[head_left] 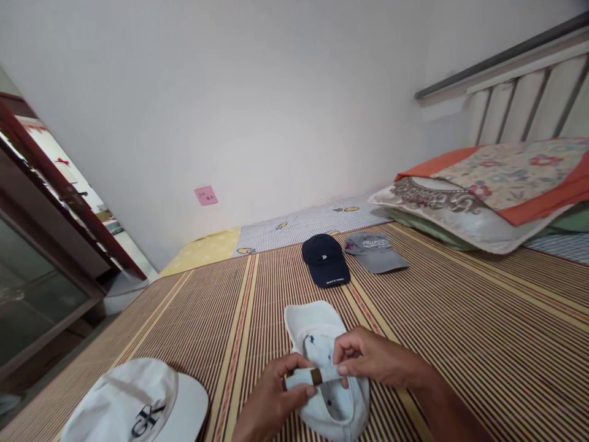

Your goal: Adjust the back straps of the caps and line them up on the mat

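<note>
- We worked over a striped mat [257, 319], brown and tan, with lengthwise bands of yellow and red.
- Near the middle of it we had the pale blue cap [322, 347], its opening up and its brim pointing to the far side.
- Our left hand [276, 396] pinched the left part of its back strap, thumb and fingers closed beside the brown buckle [316, 376]; our right hand [372, 359] pinched the strap's right part.
- Near left lay a white cap [133, 399]; farther off, a navy cap [324, 258] and a grey cap [377, 252] sat side by side.
- Along the far edge we saw yellow cloth [202, 252] and checked cloth [299, 221], below a white wall [276, 110] bearing a pink note [205, 195].
- Far right, pillows [437, 209] were stacked; far left stood a red-brown door frame [69, 184].
</note>
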`<state>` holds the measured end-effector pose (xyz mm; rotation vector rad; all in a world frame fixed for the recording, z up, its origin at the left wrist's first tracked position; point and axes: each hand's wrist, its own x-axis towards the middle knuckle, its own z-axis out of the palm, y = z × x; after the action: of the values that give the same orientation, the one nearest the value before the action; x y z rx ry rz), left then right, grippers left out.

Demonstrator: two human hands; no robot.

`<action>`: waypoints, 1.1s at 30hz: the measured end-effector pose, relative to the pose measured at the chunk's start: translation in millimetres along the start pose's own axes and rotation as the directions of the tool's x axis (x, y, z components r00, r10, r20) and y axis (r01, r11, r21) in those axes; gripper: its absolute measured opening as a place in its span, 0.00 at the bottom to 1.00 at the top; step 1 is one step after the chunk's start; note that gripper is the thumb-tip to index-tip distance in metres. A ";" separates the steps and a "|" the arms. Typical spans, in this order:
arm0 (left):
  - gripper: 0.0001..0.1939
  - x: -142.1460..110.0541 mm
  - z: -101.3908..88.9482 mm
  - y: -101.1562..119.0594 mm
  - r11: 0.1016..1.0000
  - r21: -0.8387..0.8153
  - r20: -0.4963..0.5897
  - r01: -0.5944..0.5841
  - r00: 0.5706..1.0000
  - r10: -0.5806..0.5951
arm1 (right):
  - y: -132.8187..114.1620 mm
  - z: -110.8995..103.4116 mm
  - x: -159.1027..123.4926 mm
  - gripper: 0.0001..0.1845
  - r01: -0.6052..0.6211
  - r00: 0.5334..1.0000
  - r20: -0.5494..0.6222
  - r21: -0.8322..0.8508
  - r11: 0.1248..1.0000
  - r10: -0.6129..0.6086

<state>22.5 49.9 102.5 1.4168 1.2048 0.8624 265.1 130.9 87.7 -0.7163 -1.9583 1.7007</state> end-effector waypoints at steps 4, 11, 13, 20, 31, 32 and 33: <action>0.18 0.5 -0.1 0.3 1.000 -0.004 0.001 -0.031 1.000 0.031 | -22.6 13.5 -0.6 0.17 -0.011 0.996 -0.088 -0.077 0.997 0.004; 0.22 -2.5 -5.8 -6.7 0.997 -0.076 0.029 0.015 1.000 -0.012 | -40.2 34.9 3.9 0.08 -0.002 0.996 -0.091 -0.105 0.994 -0.007; 0.21 -3.2 -6.5 -6.9 0.999 -0.048 0.014 0.005 1.000 -0.005 | -38.5 34.8 4.5 0.08 -0.018 0.997 -0.081 -0.127 0.992 0.008; 0.24 -1.9 -5.4 -4.9 0.999 -0.046 0.040 -0.015 0.999 0.017 | -43.4 38.2 4.8 0.09 -0.092 0.990 -0.128 -0.289 0.953 0.057; 0.21 -1.2 0.6 -7.0 0.999 -0.040 0.012 -0.037 0.999 0.038 | -40.7 37.9 4.9 0.03 -0.050 0.996 -0.085 -0.344 0.938 0.022; 0.21 -1.5 1.6 -5.1 0.998 -0.029 0.006 -0.057 0.998 0.057 | -40.3 37.2 5.1 0.03 -0.048 0.996 -0.084 -0.345 0.937 0.020; 0.21 -1.7 2.4 -3.0 0.997 -0.025 0.003 -0.078 0.997 0.079 | -39.6 36.4 5.4 0.03 -0.044 0.997 -0.079 -0.340 0.939 0.018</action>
<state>23.8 47.5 99.3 1.4530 1.1383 0.9254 234.1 102.5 121.8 -0.9221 -2.2246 1.3401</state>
